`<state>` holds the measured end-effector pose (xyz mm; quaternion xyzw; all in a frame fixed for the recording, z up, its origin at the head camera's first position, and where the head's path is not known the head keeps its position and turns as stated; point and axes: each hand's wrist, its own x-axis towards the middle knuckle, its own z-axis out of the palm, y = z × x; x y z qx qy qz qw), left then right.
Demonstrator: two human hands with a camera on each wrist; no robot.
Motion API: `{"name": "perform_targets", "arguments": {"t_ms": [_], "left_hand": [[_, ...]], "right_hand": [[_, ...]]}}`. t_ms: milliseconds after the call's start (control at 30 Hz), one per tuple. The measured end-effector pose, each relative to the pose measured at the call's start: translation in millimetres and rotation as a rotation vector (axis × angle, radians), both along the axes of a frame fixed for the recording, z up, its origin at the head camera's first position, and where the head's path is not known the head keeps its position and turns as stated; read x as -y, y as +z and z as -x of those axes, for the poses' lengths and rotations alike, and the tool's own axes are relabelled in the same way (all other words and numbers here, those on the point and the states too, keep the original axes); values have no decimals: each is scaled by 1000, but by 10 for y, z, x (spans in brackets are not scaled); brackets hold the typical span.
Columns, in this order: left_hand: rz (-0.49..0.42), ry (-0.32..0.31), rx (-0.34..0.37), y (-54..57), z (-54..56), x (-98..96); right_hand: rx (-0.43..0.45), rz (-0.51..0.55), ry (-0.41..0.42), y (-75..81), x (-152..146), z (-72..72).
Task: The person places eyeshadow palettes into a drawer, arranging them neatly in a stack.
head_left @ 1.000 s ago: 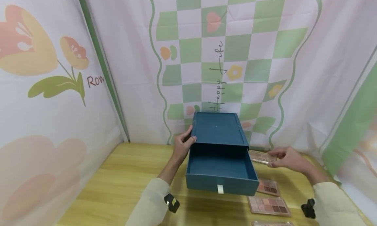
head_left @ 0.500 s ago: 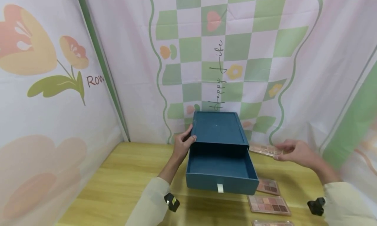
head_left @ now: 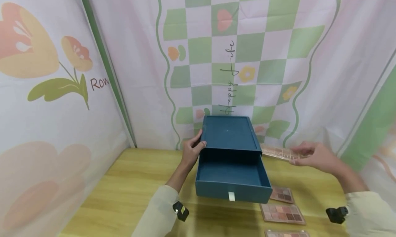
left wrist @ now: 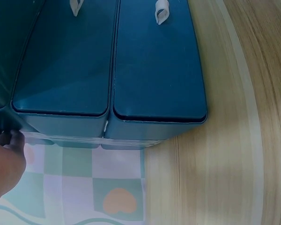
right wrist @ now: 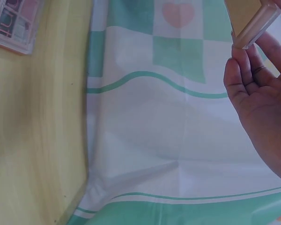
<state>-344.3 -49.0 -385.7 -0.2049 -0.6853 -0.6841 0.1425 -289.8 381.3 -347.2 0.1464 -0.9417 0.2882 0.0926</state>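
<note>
Head view, near edge: a palette (head_left: 284,234) is cut off by the frame bottom, only its top strip shows. Just beyond it two more palettes (head_left: 282,213) lie flat on the yellow counter (head_left: 130,192); the farther one is partly hidden behind the drawer corner. Open blue drawer (head_left: 232,177) sticks out of the blue box (head_left: 228,133), white pull tab at front. Left hand (head_left: 191,151) grips the box's left front corner, thumb on top, fingers round the side; the left wrist view shows only a sliver of that hand at the edge, fingers hard to make out. Right hand (head_left: 315,156) holds a held palette (head_left: 279,152) off the counter, right of the box, near edge-on, pans blurred. Right wrist view: fingertips (right wrist: 241,58) pinch its corner, the rest cut off by the frame top. Behind, a checked cloth backdrop (head_left: 247,58).
</note>
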Motion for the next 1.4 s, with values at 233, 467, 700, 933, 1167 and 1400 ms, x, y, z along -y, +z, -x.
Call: {"name": "perform_targets", "arguments": {"t_ms": [233,467,700,933,1167,1400], "left_hand": [[-1,2,-18,34,29,-14],[1,-10,-17,19,26,-16],[1,-14,1,14,25,-15],[-9,-7,0,5,1,-10],[-15,-7,10,-10,-1,-8],[-25,-20,13,-4,-2,-8]], "right_hand": [[-2,-8,-3,157,14,-52],[-15,5,-11,240,-32,-128],[-66,-18,-11,332,-41,-198],[-101,-12,3,416,14,-290],[-110,-7,4,485,100,-388],[-144,-35,33,508,247,-433]]}}
